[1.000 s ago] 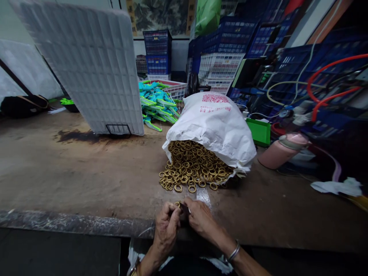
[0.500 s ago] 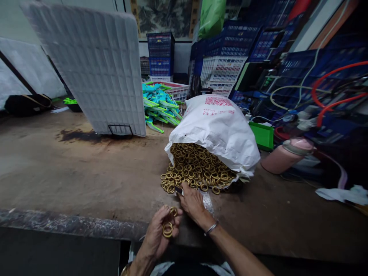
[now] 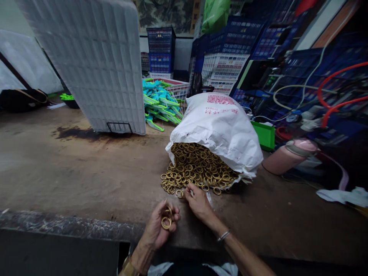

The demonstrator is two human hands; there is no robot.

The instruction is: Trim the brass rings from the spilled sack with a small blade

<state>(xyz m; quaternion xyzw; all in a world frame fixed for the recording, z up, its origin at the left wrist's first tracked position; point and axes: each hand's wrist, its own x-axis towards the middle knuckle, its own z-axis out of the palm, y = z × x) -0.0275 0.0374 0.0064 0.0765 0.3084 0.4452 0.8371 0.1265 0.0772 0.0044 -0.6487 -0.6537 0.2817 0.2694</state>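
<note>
Several brass-coloured rings [image 3: 166,223] lie in my left hand [image 3: 161,224], which is cupped with its fingers curled round them near the table's front edge. Just to the right, my right hand [image 3: 198,201] reaches to the front of a heap of the same rings [image 3: 198,165]. Its thumb and fingers are pinched together; a small pale bit shows between them, but I cannot make out what it is. One loose ring [image 3: 179,194] lies right beside these fingertips. The heap spills from the open mouth of a white woven sack [image 3: 221,122] lying on its side.
On the brown table [image 3: 86,180] stands a ribbed, pale panel [image 3: 109,76] at left. Behind are blue-green plastic pieces [image 3: 161,101] and stacked crates [image 3: 225,67]. A pink bottle [image 3: 287,157], a green tray [image 3: 264,136] and orange tubing [image 3: 322,88] are at right.
My right hand has shifted slightly right, and its fingers are now pinched closer together. The dark piece at its fingertips no longer shows. My left hand still holds rings, slightly turned.
</note>
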